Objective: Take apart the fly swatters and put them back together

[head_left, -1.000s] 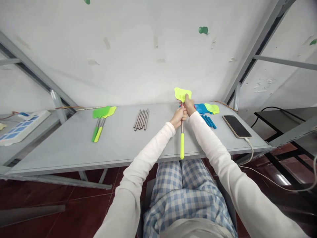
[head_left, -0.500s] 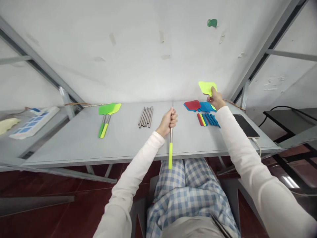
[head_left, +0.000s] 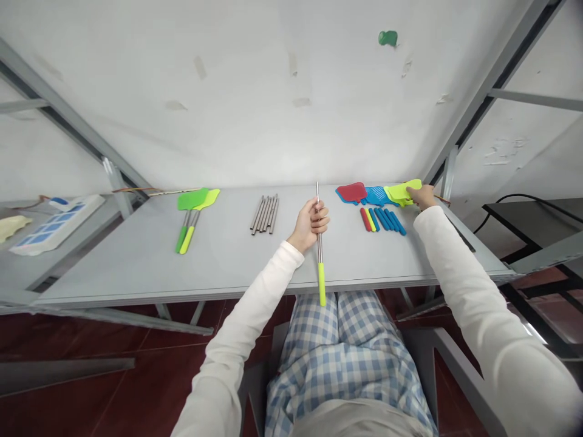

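My left hand point(head_left: 312, 224) is closed around the metal rod point(head_left: 320, 250) of a fly swatter, upright in view, with a yellow-green grip point(head_left: 322, 285) on its lower end and a bare upper tip. At the back right of the table, my right hand point(head_left: 421, 196) pinches the edge of a yellow fly swatter head point(head_left: 401, 192), low over the pile. Beside it lie blue swatter heads point(head_left: 376, 195) and a red swatter head point(head_left: 351, 192). Just in front is a row of loose grips: red point(head_left: 365, 220), yellow and several blue point(head_left: 387, 219).
Several bare metal rods point(head_left: 264, 215) lie left of my left hand. Further left are two whole swatters, one green point(head_left: 191, 199), one yellow point(head_left: 209, 198). A power strip point(head_left: 59, 224) sits at far left. Metal frame posts point(head_left: 449, 173) flank the grey table point(head_left: 237, 261).
My right hand has moved right and down with the yellow swatter head, from above the table to the pile. My left hand keeps its hold on the rod, nearly in place.
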`<state>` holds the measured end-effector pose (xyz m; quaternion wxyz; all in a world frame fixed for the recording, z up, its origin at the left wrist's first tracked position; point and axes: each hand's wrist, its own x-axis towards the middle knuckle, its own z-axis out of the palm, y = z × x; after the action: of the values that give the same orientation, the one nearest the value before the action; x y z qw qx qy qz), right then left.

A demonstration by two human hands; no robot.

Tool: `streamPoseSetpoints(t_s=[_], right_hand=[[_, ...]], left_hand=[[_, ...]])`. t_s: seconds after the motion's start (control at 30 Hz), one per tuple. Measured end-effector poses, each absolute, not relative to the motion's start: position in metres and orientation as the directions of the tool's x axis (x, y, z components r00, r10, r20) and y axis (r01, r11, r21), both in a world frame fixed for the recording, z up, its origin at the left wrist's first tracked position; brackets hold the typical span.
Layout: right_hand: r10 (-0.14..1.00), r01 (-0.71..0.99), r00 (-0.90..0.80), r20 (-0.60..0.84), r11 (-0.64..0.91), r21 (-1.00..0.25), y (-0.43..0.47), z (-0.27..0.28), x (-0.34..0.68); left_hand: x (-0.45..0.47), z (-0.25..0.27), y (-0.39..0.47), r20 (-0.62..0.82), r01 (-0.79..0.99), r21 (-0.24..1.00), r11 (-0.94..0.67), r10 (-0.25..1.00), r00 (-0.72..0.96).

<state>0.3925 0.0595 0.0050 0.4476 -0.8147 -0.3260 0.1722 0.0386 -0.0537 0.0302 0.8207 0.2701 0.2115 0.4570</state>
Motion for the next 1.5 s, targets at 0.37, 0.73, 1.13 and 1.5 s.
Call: streamPoseSetpoints(t_s=[0.37,0.73,1.13,1.5], right_hand=[[0.901,0.51,0.3,0.312,0.125,-0.851,0.03,0.023,0.275],[0.995,-0.233,-0.025,0.098,0.089,-0.968,0.038,0.072,0.165],[0.997,-0.309,0.021,-0.067,-0.058,-0.949,0.072,0.085,0.169],[0.986,-0.191,-0.151,-0.072,-0.1,-0.977,0.026,0.042,0.143]], left_hand=[[0.056,0.045,-0.034,-0.056,-0.635,0.672,0.382,0.881,0.47],[0.072,0.021,-0.042,-0.093,-0.49,0.829,0.271,0.93,0.356],[0.061,-0.005,-0.055,-0.084,-0.231,0.959,0.162,0.945,0.316],[0.062,0.006,-0.033,-0.067,-0.354,0.924,0.147,0.971,0.228]])
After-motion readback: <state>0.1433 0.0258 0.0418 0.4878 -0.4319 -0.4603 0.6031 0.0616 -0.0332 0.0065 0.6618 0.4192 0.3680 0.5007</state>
